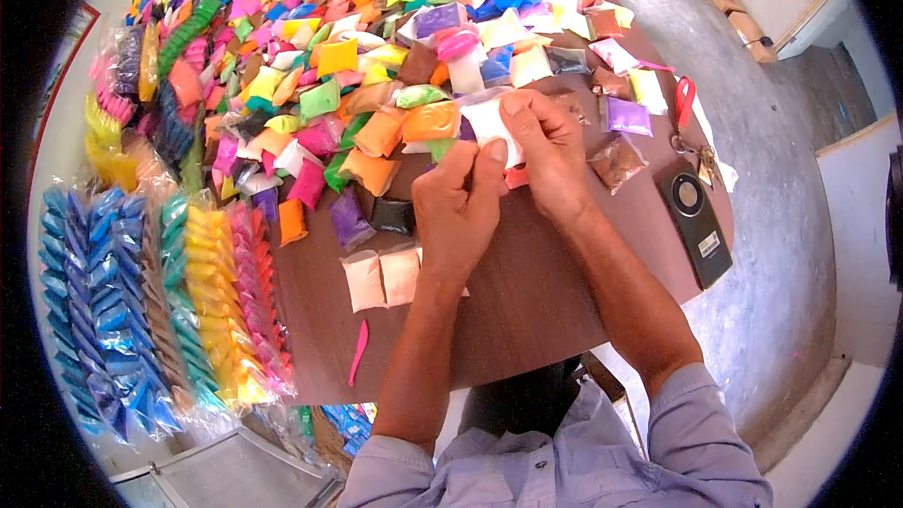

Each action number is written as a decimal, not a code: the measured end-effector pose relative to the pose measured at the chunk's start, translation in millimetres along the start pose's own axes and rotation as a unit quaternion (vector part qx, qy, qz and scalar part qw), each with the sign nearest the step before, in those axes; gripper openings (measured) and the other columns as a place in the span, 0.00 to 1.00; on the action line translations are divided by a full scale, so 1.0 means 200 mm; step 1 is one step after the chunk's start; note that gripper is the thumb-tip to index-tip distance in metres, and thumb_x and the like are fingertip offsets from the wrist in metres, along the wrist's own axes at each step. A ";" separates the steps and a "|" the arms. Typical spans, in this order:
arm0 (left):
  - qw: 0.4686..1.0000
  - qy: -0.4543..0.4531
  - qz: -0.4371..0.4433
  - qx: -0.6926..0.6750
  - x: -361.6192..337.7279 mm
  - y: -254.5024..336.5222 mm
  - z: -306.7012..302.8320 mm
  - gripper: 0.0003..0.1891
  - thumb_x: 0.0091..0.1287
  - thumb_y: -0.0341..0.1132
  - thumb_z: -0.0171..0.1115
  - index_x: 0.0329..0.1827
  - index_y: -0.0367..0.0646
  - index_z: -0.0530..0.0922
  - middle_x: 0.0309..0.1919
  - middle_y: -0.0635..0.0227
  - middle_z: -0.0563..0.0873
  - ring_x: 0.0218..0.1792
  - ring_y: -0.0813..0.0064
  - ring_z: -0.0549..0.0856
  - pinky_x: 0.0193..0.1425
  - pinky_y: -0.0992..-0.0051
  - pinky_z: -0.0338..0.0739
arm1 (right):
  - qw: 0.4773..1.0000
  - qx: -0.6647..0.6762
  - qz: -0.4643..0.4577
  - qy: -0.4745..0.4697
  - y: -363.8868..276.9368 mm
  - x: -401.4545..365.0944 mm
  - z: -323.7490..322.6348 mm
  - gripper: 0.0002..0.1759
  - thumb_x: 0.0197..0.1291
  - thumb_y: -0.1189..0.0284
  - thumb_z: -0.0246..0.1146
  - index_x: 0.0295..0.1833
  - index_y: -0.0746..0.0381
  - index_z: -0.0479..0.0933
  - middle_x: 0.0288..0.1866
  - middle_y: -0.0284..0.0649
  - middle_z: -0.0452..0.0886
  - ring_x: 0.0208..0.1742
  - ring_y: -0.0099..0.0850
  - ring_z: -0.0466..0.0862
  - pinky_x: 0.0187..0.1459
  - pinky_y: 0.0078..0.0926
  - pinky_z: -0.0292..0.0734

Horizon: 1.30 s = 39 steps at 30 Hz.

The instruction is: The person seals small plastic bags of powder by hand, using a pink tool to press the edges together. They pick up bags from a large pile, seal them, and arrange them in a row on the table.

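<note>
White packet (491, 130) between both hands (506, 169), phone (696, 224) rightward

Centre: one white plastic-wrapped packet (491, 122). Below centre: at least two pale peach square packets (365, 283) and one slim pink plastic tool (358, 354). Right: one black rectangular device (694, 226), one red strap (685, 102). Upper left: small multicoloured plastic packets (337, 57), too many to count.
</note>
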<state>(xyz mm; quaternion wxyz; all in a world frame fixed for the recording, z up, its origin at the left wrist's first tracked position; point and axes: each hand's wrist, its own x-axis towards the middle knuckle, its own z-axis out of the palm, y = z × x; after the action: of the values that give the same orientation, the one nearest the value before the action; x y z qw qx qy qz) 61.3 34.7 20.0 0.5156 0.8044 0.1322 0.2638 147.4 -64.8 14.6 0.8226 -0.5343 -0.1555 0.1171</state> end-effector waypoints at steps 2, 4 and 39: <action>0.999 -0.032 -0.018 -0.002 0.00 0.00 0.00 0.20 0.82 0.44 0.65 0.34 0.38 0.84 0.24 0.72 0.86 0.26 0.85 0.80 0.30 0.79 0.74 | 0.999 0.017 -0.025 -0.012 0.04 0.02 -0.03 0.16 0.83 0.61 0.63 0.44 0.62 0.85 0.30 0.25 0.83 0.24 0.11 0.74 0.22 0.15 0.67; 0.999 -0.028 -0.019 0.000 0.00 0.00 0.00 0.19 0.82 0.44 0.66 0.35 0.38 0.84 0.24 0.72 0.86 0.26 0.85 0.80 0.30 0.79 0.73 | 0.998 0.034 -0.050 -0.023 0.05 0.03 -0.03 0.16 0.83 0.61 0.64 0.44 0.62 0.85 0.31 0.25 0.83 0.27 0.11 0.75 0.25 0.15 0.69; 0.984 0.045 -0.080 -0.150 0.03 -0.02 -0.01 0.18 0.78 0.40 0.71 0.35 0.36 0.79 0.24 0.77 0.78 0.29 0.89 0.72 0.30 0.77 0.68 | 0.992 -0.068 -0.048 -0.096 0.01 0.01 -0.04 0.10 0.79 0.67 0.67 0.50 0.62 0.88 0.34 0.24 0.83 0.27 0.10 0.76 0.21 0.11 0.70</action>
<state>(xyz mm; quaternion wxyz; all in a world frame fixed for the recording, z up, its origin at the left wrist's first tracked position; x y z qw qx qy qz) 64.6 41.1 18.9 0.6433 0.6920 0.1784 0.2745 152.3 -69.7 9.1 0.7704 -0.5668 -0.2672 0.1175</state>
